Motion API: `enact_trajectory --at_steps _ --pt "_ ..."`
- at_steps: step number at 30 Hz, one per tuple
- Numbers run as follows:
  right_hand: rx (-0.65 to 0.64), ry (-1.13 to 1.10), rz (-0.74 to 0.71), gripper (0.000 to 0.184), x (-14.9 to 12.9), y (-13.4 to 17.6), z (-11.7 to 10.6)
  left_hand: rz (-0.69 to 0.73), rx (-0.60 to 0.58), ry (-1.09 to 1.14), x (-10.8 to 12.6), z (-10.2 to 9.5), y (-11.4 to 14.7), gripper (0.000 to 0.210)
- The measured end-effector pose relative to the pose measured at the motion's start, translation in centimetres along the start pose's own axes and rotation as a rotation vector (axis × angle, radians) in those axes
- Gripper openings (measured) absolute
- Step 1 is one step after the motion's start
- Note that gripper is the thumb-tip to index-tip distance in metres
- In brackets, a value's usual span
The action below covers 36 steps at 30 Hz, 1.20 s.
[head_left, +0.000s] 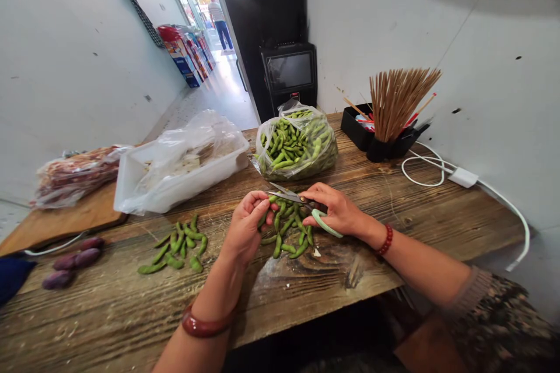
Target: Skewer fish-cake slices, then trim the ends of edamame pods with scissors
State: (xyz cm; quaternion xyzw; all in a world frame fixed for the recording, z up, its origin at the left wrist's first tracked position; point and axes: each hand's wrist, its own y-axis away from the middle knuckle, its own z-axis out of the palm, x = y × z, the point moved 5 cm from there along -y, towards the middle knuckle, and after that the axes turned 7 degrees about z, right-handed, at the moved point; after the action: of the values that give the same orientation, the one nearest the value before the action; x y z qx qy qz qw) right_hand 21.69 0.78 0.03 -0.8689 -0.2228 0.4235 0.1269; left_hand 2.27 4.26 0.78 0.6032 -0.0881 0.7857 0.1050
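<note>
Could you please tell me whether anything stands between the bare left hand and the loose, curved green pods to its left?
Nothing visible does: between the bare left hand and the loose, curved green pods, only the brown, grained wooden tabletop shows.

Desk [144, 315]: rough wood, mostly matt w/ coarse grain. Scissors [301, 200]: metal blades [286, 194], smooth plast. handles [326, 225]. Pod bag [329, 150]: thin clear plast., glossy. Tub [179, 192]: smooth semi-transl. plast. Bangle [205, 325]: v. glossy.

The left arm [216, 297] and right arm [420, 262] angle inward from the near side; the left hand [245, 222] pinches, the right hand [335, 208] grips.
</note>
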Motion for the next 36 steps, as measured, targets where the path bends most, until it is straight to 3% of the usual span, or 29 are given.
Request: enact_trajectory --at_steps 5,15,23,30,36 --pt "0.005 -0.007 -0.021 0.052 -0.3 0.0 0.0 -0.029 -0.003 -0.040 -0.5 0.0 0.0 0.029" --pt "-0.056 0.011 -0.037 0.051 -0.8 0.1 0.2 0.114 0.000 -0.228 -0.9 -0.6 -0.2 0.022" --pt "-0.072 -0.019 -0.042 0.049 -0.7 0.2 0.2 0.169 -0.080 -0.334 -0.5 -0.3 -0.1 0.014" --pt "-0.089 -0.010 -0.043 0.047 -0.9 0.3 0.3 0.133 -0.102 -0.266 -0.3 0.3 0.2 0.016" --pt "-0.019 0.007 -0.039 0.044 -0.1 0.0 0.0 -0.011 -0.116 -0.071 -0.2 0.8 0.4 0.019"
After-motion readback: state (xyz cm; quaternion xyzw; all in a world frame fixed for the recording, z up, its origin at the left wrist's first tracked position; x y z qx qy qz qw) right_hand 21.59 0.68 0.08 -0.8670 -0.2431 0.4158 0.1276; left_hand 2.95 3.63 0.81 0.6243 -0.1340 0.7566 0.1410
